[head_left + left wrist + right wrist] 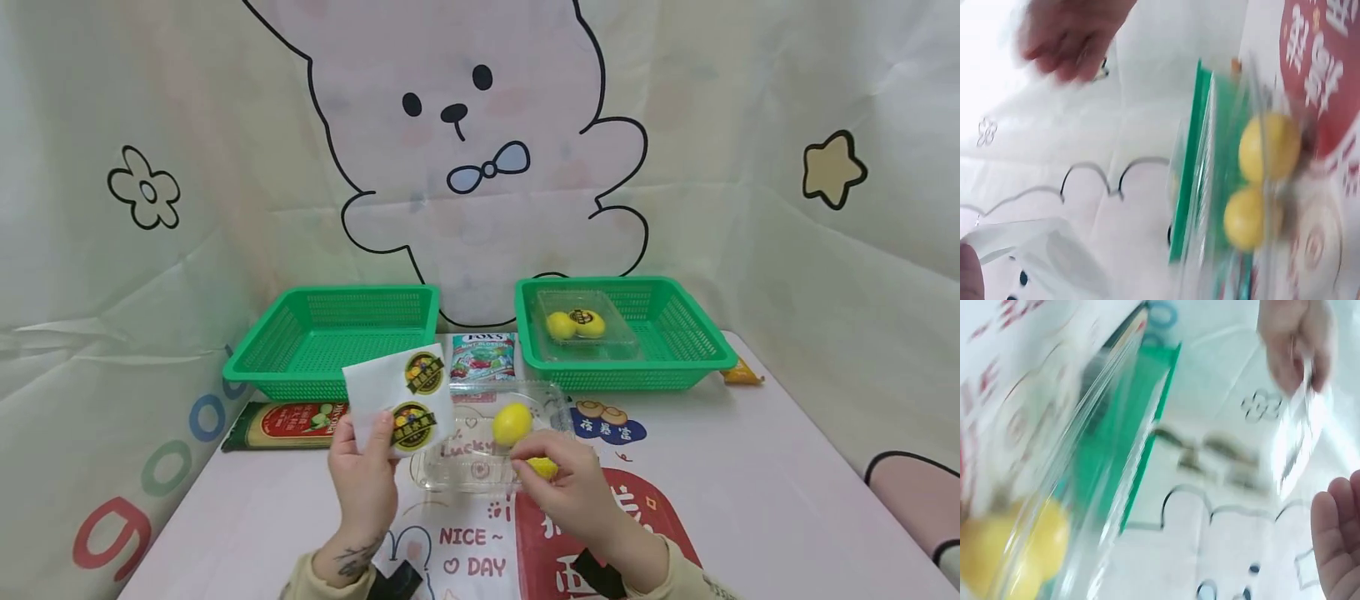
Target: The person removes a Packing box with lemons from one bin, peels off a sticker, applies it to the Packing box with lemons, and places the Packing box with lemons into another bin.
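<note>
White paper sheet (pixel 392 393) with round black-and-yellow stickers (pixel 425 372): above the left hand (pixel 365 490), lower edge pinched by thumb and fingers. Right hand (pixel 566 485): thumb and fingertips nearly meet; anything between cannot be told. Risk: sheet may bend, gripped one side only; right fingers could knock the yellow oval lemons (pixel 512 424) just beside them. Printed face points toward wearer; sticker row leans rightward; outline near-square, long axis uncertain.
</note>
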A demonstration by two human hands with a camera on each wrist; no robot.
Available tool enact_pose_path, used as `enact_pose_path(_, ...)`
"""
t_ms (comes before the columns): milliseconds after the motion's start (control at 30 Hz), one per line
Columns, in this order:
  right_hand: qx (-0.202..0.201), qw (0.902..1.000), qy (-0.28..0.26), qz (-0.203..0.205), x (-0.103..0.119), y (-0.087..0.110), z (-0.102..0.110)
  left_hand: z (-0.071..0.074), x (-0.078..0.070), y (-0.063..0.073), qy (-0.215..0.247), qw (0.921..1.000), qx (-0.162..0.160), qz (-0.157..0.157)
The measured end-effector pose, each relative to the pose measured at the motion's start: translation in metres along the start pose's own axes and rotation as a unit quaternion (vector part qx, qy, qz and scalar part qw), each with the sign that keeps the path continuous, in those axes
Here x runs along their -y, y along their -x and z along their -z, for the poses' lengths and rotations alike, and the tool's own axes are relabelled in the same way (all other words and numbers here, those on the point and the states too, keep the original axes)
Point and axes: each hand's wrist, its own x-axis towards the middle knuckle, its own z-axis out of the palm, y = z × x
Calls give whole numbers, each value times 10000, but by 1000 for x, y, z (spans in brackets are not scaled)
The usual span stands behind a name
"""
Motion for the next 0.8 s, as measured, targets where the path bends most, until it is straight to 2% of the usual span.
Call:
enact_pose_path(67, 33, 9994, -8, 333, 4, -4, -11, -10, 6, 13, -90, 9995, 291, 89)
enact_pose_path(133, 4, 9989, 113, 448, 6, -7, -19, -18, 12, 24, -146, 9976, 646, 212)
enact_pose_path(300, -134, 9982, 578, 59, 8, -9, -31, -27, 21, 40, -60, 9887, 1388, 568)
enact_pose_path(400, -212, 9961, 841, -129, 7, -8, -34, -28, 23, 43, 70, 9839, 1664, 652)
enact_pose_path(567, -242, 9932, 1062, -406, 4, -7, -34, -26, 25, 43, 229, 9759, 2082, 609)
enact_pose_path(700, -284, 9918, 1212, -298, 2, -7, -35, -26, 26, 43, 244, 9716, 2287, 553)
enact_pose_path(800, -345, 9921, 1197, -146, 0, -7, -35, -25, 26, 42, 95, 9728, 2269, 467)
